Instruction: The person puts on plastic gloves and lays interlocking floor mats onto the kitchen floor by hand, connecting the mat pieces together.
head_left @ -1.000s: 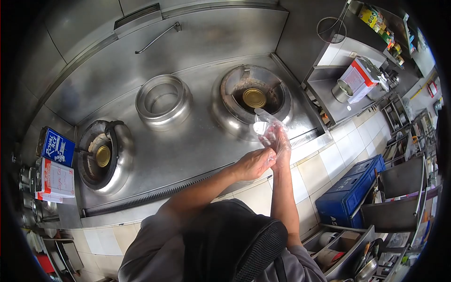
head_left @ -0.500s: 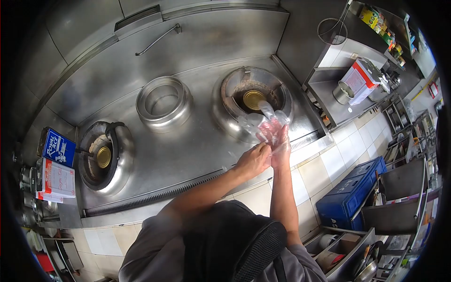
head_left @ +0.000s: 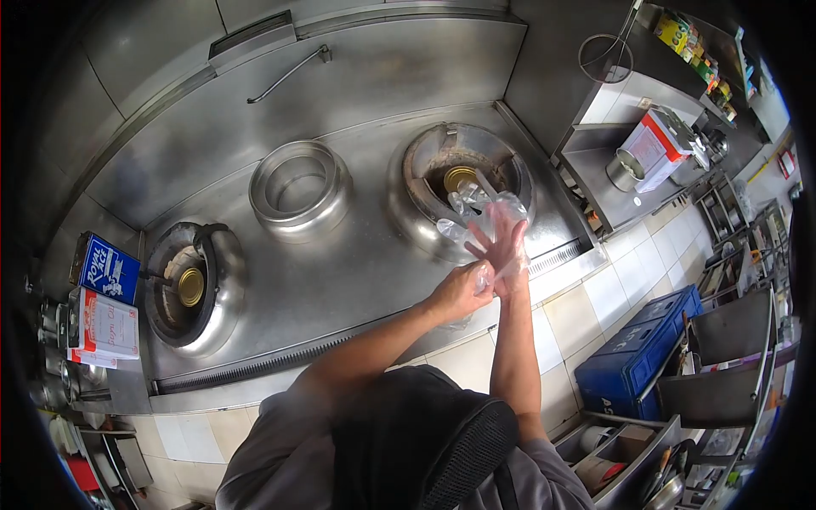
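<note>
A clear plastic glove [head_left: 467, 197] hangs loosely over my right hand [head_left: 501, 245], its empty fingertips reaching past my own. Inside it, my right fingers are spread apart with the palm showing. My left hand [head_left: 463, 291] is closed at the right wrist, gripping the glove's cuff, and some loose clear film shows below it. Both hands are over the front edge of the steel stove, just in front of the right wok burner [head_left: 412, 217]. That burner's round brass-coloured centre [head_left: 460, 177] is partly covered by the glove.
A steel ring stand [head_left: 297, 223] sits mid-stove, with another wok burner [head_left: 229, 319] at left. Boxes and tins [head_left: 106, 272] stand at the far left. On the right are a steel pot [head_left: 625, 170], a white-and-red tin [head_left: 659, 149] and a blue bin [head_left: 633, 353] on the floor.
The right fingers have spread apart inside the glove, and its loose fingertips have shifted. My left hand has drawn slightly down along the right wrist with the cuff.
</note>
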